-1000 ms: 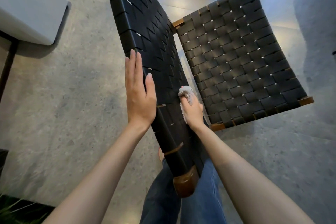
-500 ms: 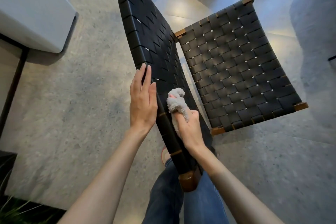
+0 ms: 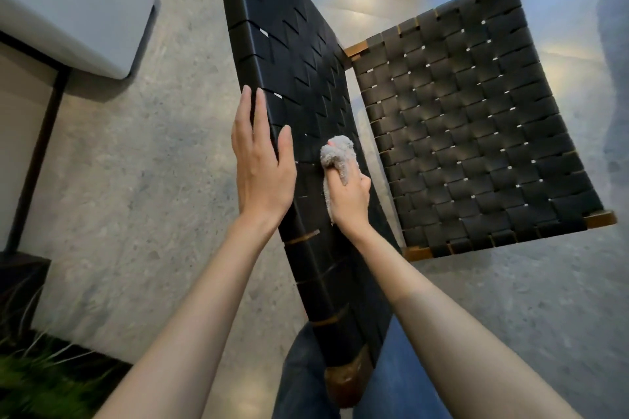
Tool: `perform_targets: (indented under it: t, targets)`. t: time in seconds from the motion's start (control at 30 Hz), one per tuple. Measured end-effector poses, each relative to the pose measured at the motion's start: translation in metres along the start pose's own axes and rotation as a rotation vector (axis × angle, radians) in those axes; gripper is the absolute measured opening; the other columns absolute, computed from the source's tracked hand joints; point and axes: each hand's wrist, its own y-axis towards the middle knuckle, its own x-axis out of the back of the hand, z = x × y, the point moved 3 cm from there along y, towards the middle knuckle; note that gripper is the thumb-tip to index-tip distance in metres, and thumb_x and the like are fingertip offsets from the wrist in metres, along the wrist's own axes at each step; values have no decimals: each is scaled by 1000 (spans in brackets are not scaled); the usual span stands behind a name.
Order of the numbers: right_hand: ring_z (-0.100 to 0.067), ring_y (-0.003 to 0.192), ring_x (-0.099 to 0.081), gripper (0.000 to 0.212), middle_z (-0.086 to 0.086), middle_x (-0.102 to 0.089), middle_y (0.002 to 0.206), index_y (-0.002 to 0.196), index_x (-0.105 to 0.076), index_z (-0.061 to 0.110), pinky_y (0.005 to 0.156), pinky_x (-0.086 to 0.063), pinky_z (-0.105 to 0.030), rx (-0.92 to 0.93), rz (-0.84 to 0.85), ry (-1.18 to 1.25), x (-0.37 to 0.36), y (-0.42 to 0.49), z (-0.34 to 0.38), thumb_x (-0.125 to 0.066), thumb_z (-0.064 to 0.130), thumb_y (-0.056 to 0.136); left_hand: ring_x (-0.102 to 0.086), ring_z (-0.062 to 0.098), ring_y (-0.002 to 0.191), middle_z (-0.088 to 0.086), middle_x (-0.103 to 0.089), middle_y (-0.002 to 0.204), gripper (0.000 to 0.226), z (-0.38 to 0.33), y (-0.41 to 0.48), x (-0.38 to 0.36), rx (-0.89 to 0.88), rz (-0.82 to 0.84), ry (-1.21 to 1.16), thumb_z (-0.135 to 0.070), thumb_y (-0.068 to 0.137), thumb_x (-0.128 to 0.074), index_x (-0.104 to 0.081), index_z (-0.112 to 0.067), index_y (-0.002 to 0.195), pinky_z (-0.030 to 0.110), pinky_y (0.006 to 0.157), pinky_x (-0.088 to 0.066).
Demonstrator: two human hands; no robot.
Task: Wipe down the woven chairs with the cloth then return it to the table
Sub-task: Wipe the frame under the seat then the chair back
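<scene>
A black woven chair stands below me, its backrest [image 3: 289, 54] rising toward the camera and its woven seat [image 3: 469, 133] spreading to the right. My left hand [image 3: 262, 163] lies flat with straight fingers against the backrest's left edge. My right hand [image 3: 350, 194] grips a bunched grey cloth [image 3: 337, 153] and presses it on the backrest's front face, just right of the left hand. The cloth's tail hangs down beside the wrist.
A pale table [image 3: 68, 0] on a dark leg [image 3: 37, 160] stands at the upper left. Green plants [image 3: 44, 381] sit at the lower left corner. Speckled grey floor [image 3: 143, 214] surrounds the chair. My jeans-clad legs [image 3: 303, 381] stand behind the backrest's wooden post.
My right hand with the cloth slid down the backrest, then moved back up it. The left hand kept flat on the backrest's edge. The camera shifted a little.
</scene>
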Motion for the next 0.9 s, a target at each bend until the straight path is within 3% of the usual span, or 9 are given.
perform_targets:
  t: [0.17,0.33,0.43,0.57,0.63,0.73,0.9]
  targets:
    - [-31,121,-42,54,-11,-43,136,145,-32,34,103,-34,-44,-294,-20,-42,5,46,-57,-41,53,94,-10,10,145,0,-11,159,55,0,1,-15,81,-63,23,-20,101,-39,-16,-15,150,1,106,-1]
    - [-35,118,-45,52,-11,-41,134,140,-39,32,102,-34,-46,-471,-50,3,6,46,-57,-41,55,94,-12,10,145,1,-15,158,54,-1,1,-15,98,-57,51,-18,101,-40,-18,-13,150,6,111,-4]
    - [-29,112,-42,41,-5,-46,129,136,-44,34,95,-36,-37,-232,-9,23,7,19,-24,-43,42,96,-15,8,144,0,-19,157,49,-2,1,-14,114,-75,17,-17,102,-37,-23,-13,149,15,115,-10]
    - [-16,104,-42,46,9,-45,143,139,-43,39,84,-28,-9,224,68,60,5,-33,47,-38,38,93,-32,5,137,0,-38,149,40,-4,0,-5,175,-169,-139,-14,102,-35,-41,-10,141,16,113,-23]
    - [-19,109,-44,47,9,-43,146,138,-45,40,91,-30,-13,341,94,84,0,-41,79,-40,34,91,-39,2,132,0,-46,143,37,-3,3,0,222,-213,-196,-14,102,-36,-47,-10,137,12,108,-28]
    - [-19,115,-39,46,12,-38,150,136,-40,46,101,-35,-31,376,117,100,-8,-32,117,-41,37,91,-45,5,127,-1,-51,137,36,-3,11,5,310,-248,-260,-18,103,-36,-49,-11,136,9,102,-34]
    - [-15,123,-37,49,18,-32,152,137,-41,47,101,-26,-22,402,66,58,-24,4,143,-36,44,88,-39,0,131,-4,-47,143,37,-1,30,8,383,-286,-306,-18,103,-34,-47,-16,138,5,102,-31]
